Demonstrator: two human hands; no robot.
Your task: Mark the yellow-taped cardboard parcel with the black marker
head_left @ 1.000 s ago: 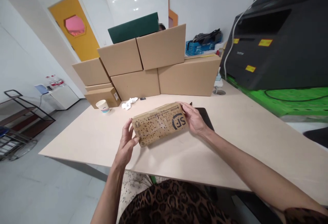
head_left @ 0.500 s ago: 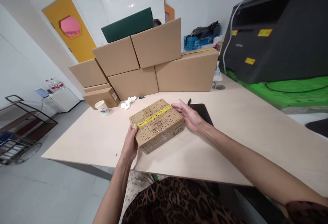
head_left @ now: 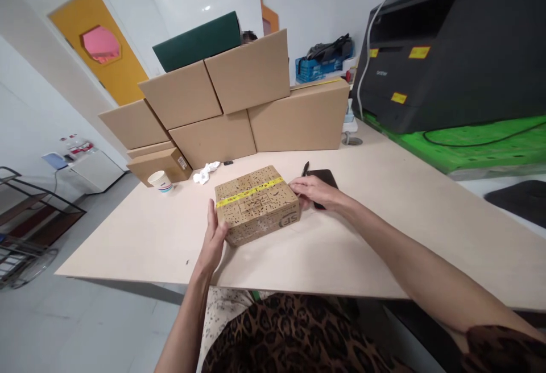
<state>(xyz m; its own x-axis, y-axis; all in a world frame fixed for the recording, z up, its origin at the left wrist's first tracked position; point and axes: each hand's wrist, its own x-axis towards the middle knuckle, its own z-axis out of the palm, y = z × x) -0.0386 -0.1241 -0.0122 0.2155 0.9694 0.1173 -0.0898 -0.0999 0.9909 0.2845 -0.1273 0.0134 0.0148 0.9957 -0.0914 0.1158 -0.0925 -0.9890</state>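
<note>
A brown speckled cardboard box (head_left: 256, 208) with a yellow tape strip across its top rests on the pale table (head_left: 341, 253). My left hand (head_left: 213, 239) presses against the box's left side, thumb near the front left corner. At the box's right end is my right hand (head_left: 315, 190), its fingertips against that side and partly hidden behind the edge. Together the two hands hold the box between them. Just beyond my right hand lie a dark flat object (head_left: 325, 177) and a black pen-like item (head_left: 305, 169).
Large cardboard boxes (head_left: 217, 137) stand stacked along the far side, a dark green box (head_left: 198, 43) on top. A paper cup (head_left: 161, 182) and crumpled white tissue (head_left: 205, 173) sit at left. A black printer (head_left: 409, 66) stands on a green pallet (head_left: 460, 143) at right.
The speckled box has turned slightly, its front face now more toward me. My right hand's fingers have curled in at its right end. The view has shifted a little to the right.
</note>
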